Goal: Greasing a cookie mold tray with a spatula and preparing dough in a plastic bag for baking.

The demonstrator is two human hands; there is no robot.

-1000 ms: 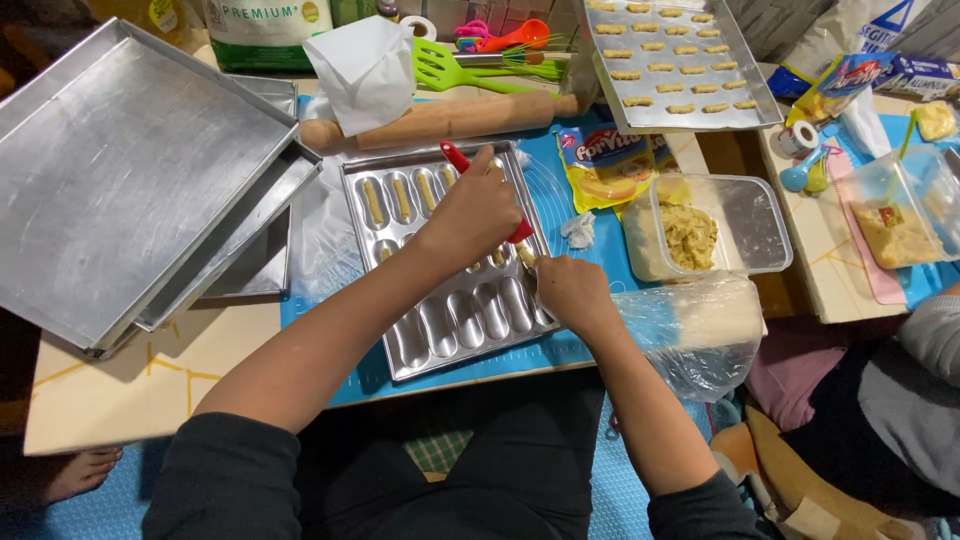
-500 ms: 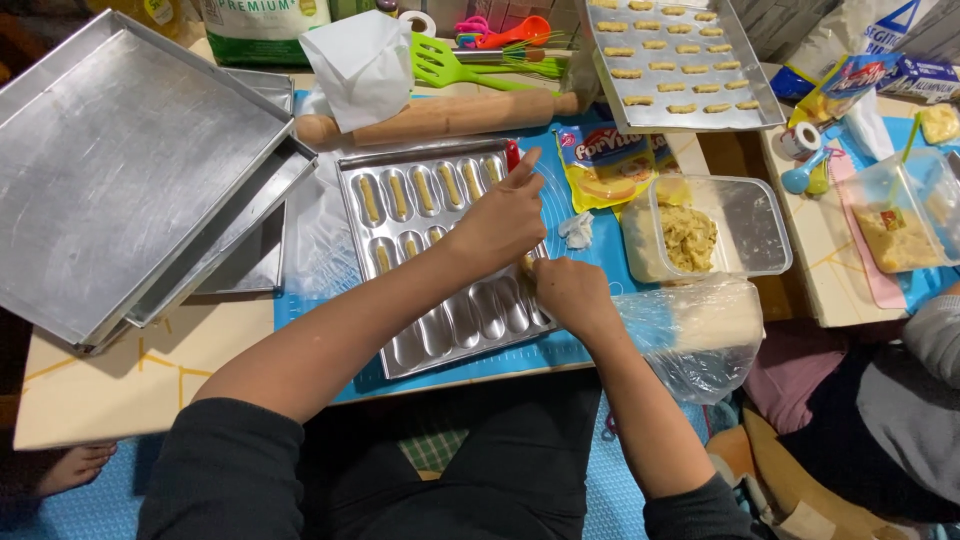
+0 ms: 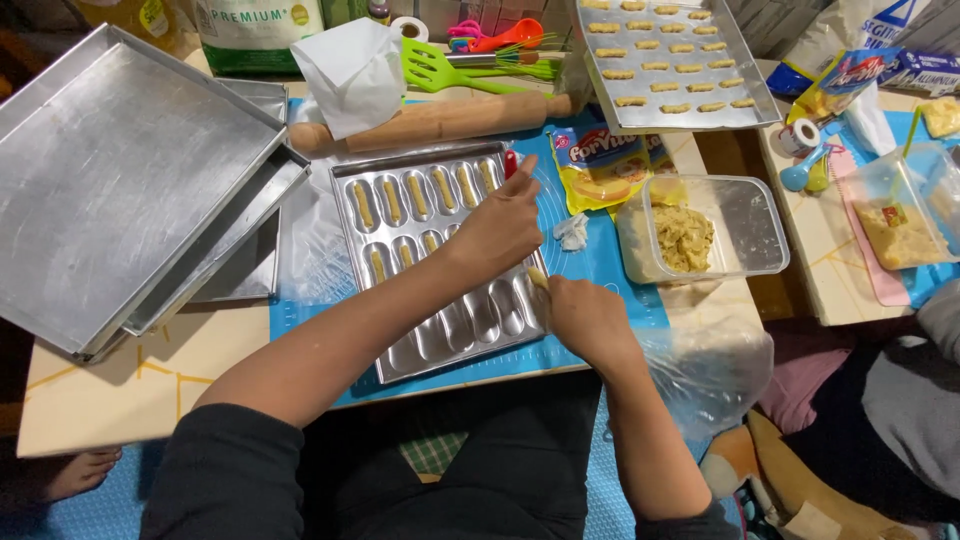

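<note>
Head view, dough being set into a mould. Your left hand [image 3: 497, 228] lay over the silver metal mould tray with rows of finger-shaped cavities [image 3: 440, 260], its fingers closed around a small red-handled tool [image 3: 511, 163] whose working end is hidden. Your right hand [image 3: 588, 318] rested at the tray's right edge, fingers pinched together on a small pale piece of dough [image 3: 538, 277]. The tray sat on the blue silicone mat [image 3: 610, 270] on the counter [image 3: 150, 390]; its far cavities were filled with dough strips, the near ones were bare. The clear plastic tub of yellow dough [image 3: 700, 235] stood just beside the mat, to your right. To do this well, you needed to seat each piece fully within one cavity, press evenly along its length, and steady the tray so it did not slide.
</note>
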